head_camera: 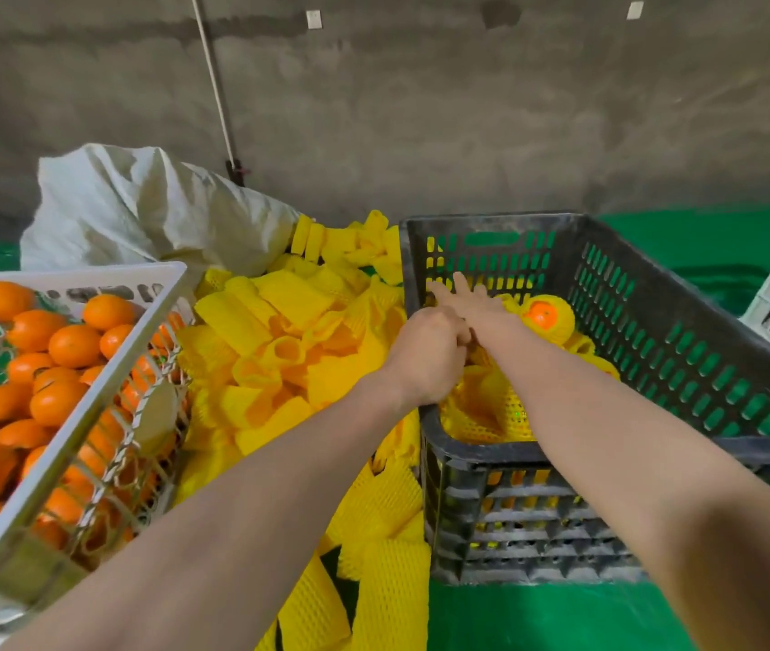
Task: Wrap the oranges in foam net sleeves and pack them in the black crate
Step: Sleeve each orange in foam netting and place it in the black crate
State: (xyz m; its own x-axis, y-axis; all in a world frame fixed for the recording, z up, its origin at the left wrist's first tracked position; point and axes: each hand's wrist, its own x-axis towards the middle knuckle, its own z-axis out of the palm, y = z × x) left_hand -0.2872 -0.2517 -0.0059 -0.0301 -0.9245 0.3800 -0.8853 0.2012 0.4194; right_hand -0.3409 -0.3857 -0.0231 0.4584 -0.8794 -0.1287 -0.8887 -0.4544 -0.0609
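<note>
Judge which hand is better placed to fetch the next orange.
Left, probably: the left hand sits at the crate rim, closer to the white basket; the right hand stretches into the crate.

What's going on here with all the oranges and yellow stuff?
A person is packing fruit. Their right hand, fingers straight, reaches into the black crate; their left hand is curled at its rim. Inside lie wrapped oranges. The white basket holds bare oranges, with loose foam sleeves piled between.

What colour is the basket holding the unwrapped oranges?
The basket is white, seen best at the left of the head view.
</note>
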